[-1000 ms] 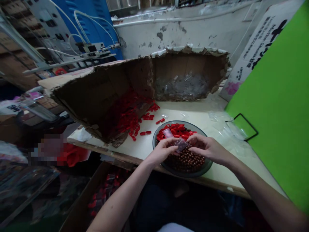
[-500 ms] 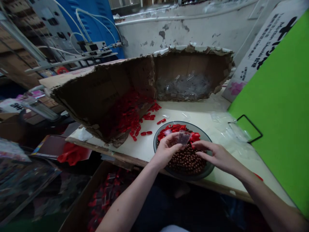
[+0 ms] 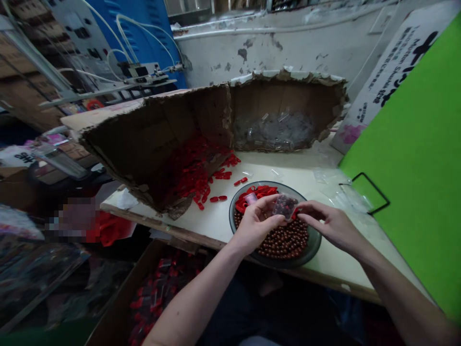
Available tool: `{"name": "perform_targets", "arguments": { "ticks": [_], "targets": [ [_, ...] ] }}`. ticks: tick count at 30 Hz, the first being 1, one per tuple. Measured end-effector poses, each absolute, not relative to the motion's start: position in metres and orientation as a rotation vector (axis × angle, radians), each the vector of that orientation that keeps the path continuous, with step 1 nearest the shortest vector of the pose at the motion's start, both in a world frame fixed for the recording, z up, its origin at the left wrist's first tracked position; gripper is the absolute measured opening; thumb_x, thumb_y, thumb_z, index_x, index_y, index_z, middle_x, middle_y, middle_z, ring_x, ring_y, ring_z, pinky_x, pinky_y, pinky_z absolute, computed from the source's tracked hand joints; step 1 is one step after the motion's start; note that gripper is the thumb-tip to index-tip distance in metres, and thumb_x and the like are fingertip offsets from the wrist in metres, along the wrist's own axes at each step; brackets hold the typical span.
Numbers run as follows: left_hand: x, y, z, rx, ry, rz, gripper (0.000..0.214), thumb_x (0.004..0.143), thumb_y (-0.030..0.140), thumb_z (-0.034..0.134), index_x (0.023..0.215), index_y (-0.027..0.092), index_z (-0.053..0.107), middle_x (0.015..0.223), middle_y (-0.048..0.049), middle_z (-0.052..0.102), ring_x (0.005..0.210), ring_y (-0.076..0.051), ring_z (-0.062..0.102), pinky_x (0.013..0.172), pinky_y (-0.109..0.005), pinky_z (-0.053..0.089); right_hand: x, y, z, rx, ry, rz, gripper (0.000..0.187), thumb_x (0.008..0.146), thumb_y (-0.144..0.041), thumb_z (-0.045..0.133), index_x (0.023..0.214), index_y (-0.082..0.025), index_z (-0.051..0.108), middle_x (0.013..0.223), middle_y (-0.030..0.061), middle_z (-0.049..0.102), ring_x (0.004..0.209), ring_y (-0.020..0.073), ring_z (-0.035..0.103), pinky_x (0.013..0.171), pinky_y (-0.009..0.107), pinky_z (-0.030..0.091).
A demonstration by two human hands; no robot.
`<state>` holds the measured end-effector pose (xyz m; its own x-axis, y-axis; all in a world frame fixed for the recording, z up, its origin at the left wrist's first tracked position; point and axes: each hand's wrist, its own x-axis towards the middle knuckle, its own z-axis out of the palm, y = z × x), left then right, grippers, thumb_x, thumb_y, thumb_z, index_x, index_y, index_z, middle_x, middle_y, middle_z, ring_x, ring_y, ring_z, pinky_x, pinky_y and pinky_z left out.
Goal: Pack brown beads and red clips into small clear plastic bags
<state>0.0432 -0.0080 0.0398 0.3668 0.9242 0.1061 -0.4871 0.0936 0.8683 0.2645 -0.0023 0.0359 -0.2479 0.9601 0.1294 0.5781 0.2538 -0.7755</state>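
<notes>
Over a grey round basin (image 3: 317,245), my left hand (image 3: 257,223) is closed around a small clear plastic box (image 3: 284,206) with dark brown beads inside. My right hand (image 3: 327,223) pinches a small red cap (image 3: 296,213) at the right end of that box; whether it is seated there I cannot tell. Brown round beads (image 3: 284,242) fill the near part of the basin. Behind my left hand lie red plastic pieces (image 3: 262,190) and a pale pinkish spool-like piece (image 3: 251,198).
A cut-open cardboard box (image 3: 151,120) on the white table (image 3: 201,226) holds red caps (image 3: 194,168) and clear boxes (image 3: 277,129). Below the table edge, a carton holds several red-capped boxes (image 3: 158,283). A green panel with a black handle (image 3: 382,192) stands at the right.
My left hand has turned the clear box so its beads show plainly. My right hand has moved up from over the beads and brought the red cap against the box's end.
</notes>
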Motion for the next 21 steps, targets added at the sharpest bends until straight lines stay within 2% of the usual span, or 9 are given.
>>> {"name": "perform_targets", "arguments": {
  "ticks": [4,9,16,21],
  "targets": [
    [0.039,-0.009,0.039,1.064,0.617,1.075,0.044,0.071,0.019,0.073,0.115,0.018,0.064,0.107,-0.0077,0.07,0.088,-0.017,0.066,0.08,-0.029,0.053,0.257,-0.011,0.066,-1.207,-1.845,0.956,0.035,0.081,-0.041,0.068,0.111,-0.025,0.057,0.089,0.0038,0.07,0.08,0.0183,0.067,0.074,0.03,0.054],
    [0.035,-0.01,0.038,1.144,0.649,0.995,0.046,0.074,0.018,0.07,0.119,0.018,0.063,0.112,-0.0089,0.069,0.098,-0.02,0.064,0.09,-0.033,0.049,0.244,-0.011,0.093,-1.239,-2.08,0.963,0.026,0.084,-0.042,0.065,0.1,-0.023,0.059,0.084,0.0024,0.068,0.074,0.0164,0.064,0.069,0.029,0.051],
    [0.035,-0.009,0.031,1.022,0.629,0.971,0.049,0.068,0.018,0.075,0.117,0.02,0.065,0.109,-0.0072,0.069,0.09,-0.018,0.065,0.084,-0.031,0.05,0.238,-0.007,0.096,-1.285,-2.143,0.875,0.023,0.084,-0.043,0.062,0.092,-0.021,0.063,0.079,0.0027,0.069,0.069,0.016,0.062,0.064,0.028,0.049],
    [0.037,-0.009,0.025,0.953,0.569,0.952,0.052,0.065,0.015,0.078,0.115,0.022,0.066,0.112,-0.0059,0.068,0.096,-0.018,0.065,0.089,-0.03,0.048,0.24,-0.007,0.091,-1.302,-2.102,0.85,0.026,0.085,-0.043,0.06,0.098,-0.022,0.067,0.089,0.0048,0.072,0.075,0.0184,0.064,0.068,0.029,0.05]
  ]
}}
